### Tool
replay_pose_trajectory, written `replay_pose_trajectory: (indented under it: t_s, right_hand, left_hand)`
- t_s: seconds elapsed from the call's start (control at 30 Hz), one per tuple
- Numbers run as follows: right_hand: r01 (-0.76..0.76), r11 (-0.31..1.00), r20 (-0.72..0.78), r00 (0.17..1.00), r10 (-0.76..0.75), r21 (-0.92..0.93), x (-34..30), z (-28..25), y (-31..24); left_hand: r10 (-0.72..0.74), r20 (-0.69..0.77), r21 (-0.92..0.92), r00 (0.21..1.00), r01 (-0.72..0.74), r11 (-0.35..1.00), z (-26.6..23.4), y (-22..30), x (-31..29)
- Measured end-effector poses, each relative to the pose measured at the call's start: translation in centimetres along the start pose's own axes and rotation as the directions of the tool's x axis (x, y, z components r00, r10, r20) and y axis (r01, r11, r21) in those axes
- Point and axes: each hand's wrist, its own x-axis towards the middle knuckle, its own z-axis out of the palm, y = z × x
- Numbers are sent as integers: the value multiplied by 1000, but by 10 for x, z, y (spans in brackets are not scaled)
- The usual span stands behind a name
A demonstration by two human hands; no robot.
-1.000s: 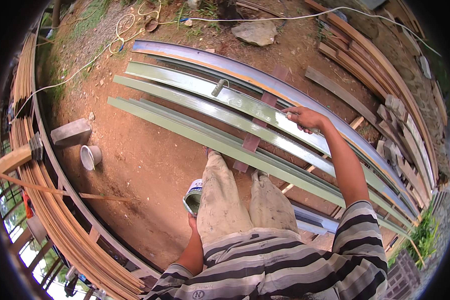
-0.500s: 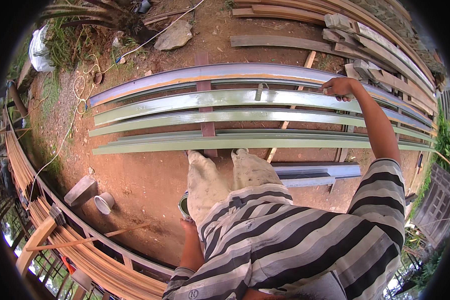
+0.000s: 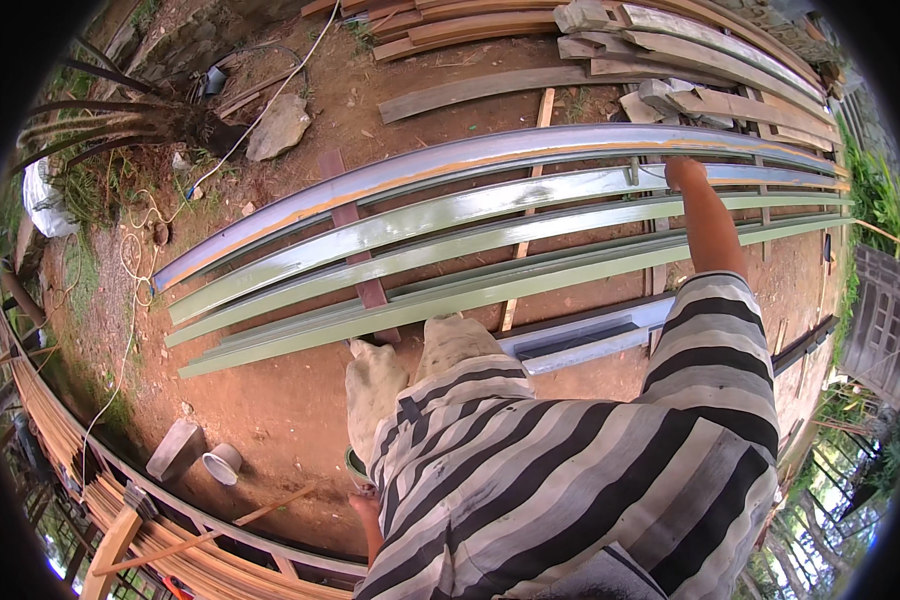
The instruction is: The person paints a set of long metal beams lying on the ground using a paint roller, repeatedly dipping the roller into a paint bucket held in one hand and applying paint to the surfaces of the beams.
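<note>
Several long metal beams lie side by side across the ground in front of me, the nearer ones coated light green (image 3: 300,343). My right hand (image 3: 684,174) reaches over the far beams with its fingers closed round the handle end of a small paint roller (image 3: 633,172). The roller's head rests on the second beam from the far side (image 3: 450,203), whose surface shines wet. Low at my left side, my left hand (image 3: 363,503) grips a round container with green inside (image 3: 356,464); my shirt and trousers partly cover both.
A bluish beam with an orange-brown stripe (image 3: 300,207) lies farthest off. Bluish metal channels (image 3: 590,338) are near my right leg. Timber planks (image 3: 470,32) are stacked beyond. A white bucket (image 3: 222,464) and a block (image 3: 177,449) stand at left. A cable (image 3: 120,370) crosses the dirt.
The roller has moved right along the beam and is now close to my right hand, whose fingers have closed. My view has turned and shifted right; the left hand keeps the container low.
</note>
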Motion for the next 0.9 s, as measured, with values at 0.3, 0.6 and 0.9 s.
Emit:
replay_pose_trajectory:
  t_s: [0.3, 0.6, 0.9]
  right_hand:
    - [17, 1000, -23, 1000, -17, 21, -48, 21, -19]
    - [-41, 998, 74, 997, 38, 44, -92, 22, 49]
    - [269, 948, 207, 931, -301, 171, -139, -14, -33]
  left_hand:
    - [38, -52, -18, 998, -39, 999, -18, 33, 0]
    - [41, -53, -109, 998, -47, 993, -2, 58, 11]
    - [-21, -76, -390, 997, -11, 921, -23, 69, 51]
